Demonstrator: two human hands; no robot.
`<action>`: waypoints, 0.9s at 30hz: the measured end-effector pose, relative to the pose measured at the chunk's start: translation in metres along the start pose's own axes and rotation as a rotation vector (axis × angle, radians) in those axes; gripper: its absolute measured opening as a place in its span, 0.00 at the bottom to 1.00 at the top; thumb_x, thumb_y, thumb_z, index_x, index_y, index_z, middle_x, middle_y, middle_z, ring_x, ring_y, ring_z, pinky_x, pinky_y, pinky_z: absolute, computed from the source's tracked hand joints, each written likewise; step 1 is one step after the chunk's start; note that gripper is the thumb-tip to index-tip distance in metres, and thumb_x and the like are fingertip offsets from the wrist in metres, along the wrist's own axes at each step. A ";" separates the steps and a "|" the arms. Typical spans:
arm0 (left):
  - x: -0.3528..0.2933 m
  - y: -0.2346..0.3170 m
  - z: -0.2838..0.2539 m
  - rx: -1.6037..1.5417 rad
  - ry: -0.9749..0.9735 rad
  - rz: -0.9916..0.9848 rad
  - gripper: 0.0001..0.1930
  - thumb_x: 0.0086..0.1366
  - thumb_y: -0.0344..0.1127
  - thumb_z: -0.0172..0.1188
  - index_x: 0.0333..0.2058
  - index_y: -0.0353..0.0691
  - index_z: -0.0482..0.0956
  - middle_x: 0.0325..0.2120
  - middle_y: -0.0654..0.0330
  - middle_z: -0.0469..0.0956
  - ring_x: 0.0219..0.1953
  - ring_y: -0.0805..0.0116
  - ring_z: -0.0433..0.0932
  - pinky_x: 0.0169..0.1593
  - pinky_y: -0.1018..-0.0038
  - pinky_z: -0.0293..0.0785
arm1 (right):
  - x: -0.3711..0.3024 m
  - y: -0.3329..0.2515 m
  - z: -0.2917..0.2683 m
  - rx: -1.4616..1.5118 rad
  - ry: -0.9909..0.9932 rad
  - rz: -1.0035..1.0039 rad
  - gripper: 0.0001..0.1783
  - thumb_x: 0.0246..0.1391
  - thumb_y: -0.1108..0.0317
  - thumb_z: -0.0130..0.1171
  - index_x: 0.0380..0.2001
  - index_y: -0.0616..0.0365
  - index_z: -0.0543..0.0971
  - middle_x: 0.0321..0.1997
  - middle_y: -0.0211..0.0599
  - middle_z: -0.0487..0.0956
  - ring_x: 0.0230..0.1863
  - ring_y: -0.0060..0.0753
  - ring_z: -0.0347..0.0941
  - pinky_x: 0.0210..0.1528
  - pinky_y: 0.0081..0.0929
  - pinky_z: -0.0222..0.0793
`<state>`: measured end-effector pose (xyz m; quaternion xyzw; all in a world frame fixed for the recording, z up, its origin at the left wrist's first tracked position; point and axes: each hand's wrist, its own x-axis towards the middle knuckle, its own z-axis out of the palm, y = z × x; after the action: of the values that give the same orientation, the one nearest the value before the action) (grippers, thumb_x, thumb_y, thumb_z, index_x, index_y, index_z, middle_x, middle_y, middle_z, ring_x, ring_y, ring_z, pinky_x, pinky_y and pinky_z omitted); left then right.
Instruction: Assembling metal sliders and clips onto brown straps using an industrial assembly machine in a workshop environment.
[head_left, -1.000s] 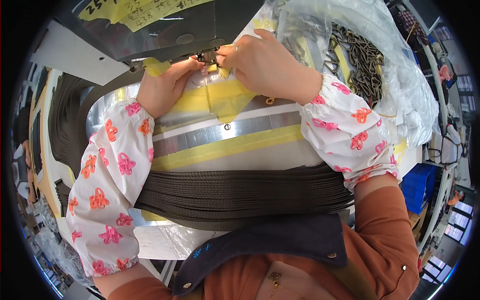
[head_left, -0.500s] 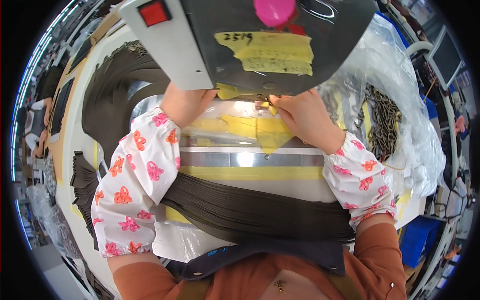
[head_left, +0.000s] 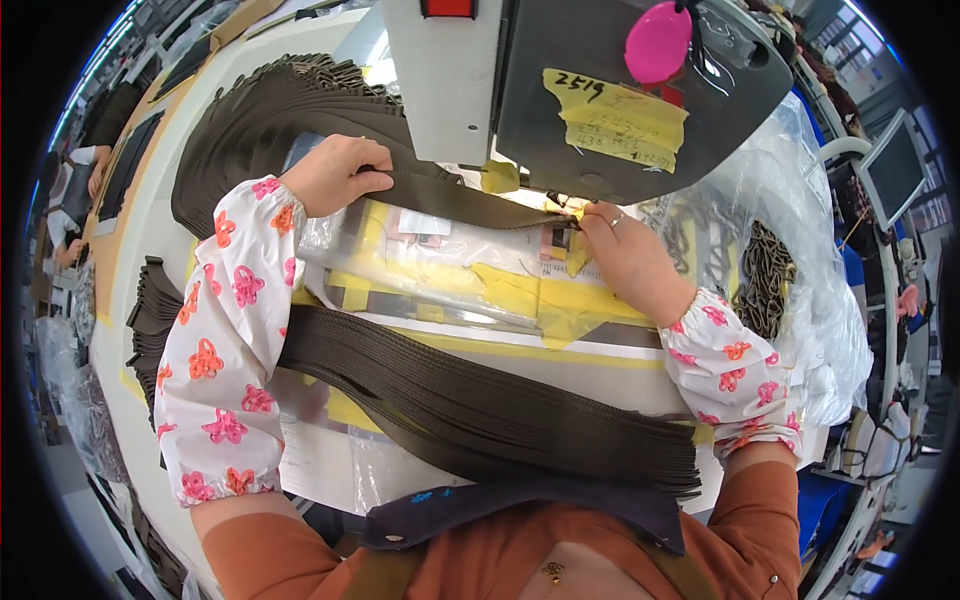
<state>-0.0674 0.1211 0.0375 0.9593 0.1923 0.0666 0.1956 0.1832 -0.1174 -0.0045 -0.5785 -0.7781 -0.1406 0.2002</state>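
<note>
A dark olive webbing strap (head_left: 460, 203) runs left to right in front of a grey sewing machine head (head_left: 610, 100). Pinched at its left part, the strap is in my left hand (head_left: 345, 172), the fingers closed over its edge. My right hand (head_left: 630, 255) grips the strap's right end beside a small metal buckle (head_left: 568, 218), close under the machine head. Yellow tape and clear film cover the work plate (head_left: 450, 270) below. Behind my left hand lies a big heap of the same straps (head_left: 270, 130), with metal pieces along its far edge.
A long bundle of flat straps (head_left: 480, 400) lies across the table before me. Dark metal rings or buckles (head_left: 765, 280) sit in clear plastic (head_left: 840, 330) at the right. A monitor (head_left: 890, 165) stands at far right; another person's arm (head_left: 98, 175) shows at far left.
My left hand has moved left, bringing the strap out from under the machine head. My right hand has shifted slightly right and nearer. The view has turned and moved left.
</note>
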 end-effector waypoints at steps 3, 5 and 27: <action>0.001 -0.030 -0.007 0.063 0.021 0.031 0.08 0.51 0.33 0.60 0.23 0.33 0.74 0.21 0.50 0.73 0.27 0.52 0.73 0.31 0.66 0.67 | 0.013 -0.028 0.016 0.005 -0.061 -0.123 0.09 0.42 0.72 0.50 0.29 0.65 0.68 0.32 0.45 0.69 0.28 0.40 0.71 0.29 0.33 0.70; -0.003 -0.055 -0.018 0.153 -0.008 -0.117 0.08 0.50 0.29 0.60 0.25 0.31 0.72 0.21 0.52 0.71 0.25 0.56 0.71 0.31 0.69 0.66 | 0.044 -0.062 0.027 0.120 -0.075 -0.149 0.09 0.41 0.72 0.51 0.29 0.63 0.68 0.31 0.43 0.68 0.30 0.36 0.69 0.28 0.30 0.68; -0.061 0.054 0.006 -0.052 0.041 0.037 0.12 0.58 0.34 0.55 0.39 0.35 0.75 0.32 0.50 0.76 0.36 0.51 0.75 0.42 0.68 0.70 | -0.004 -0.079 -0.053 0.948 -0.594 0.264 0.17 0.47 0.59 0.60 0.28 0.62 0.69 0.22 0.42 0.72 0.26 0.42 0.71 0.29 0.34 0.65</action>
<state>-0.1041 0.0492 0.0507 0.9558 0.1766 0.0947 0.2151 0.1166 -0.1680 0.0411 -0.5325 -0.7002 0.4182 0.2264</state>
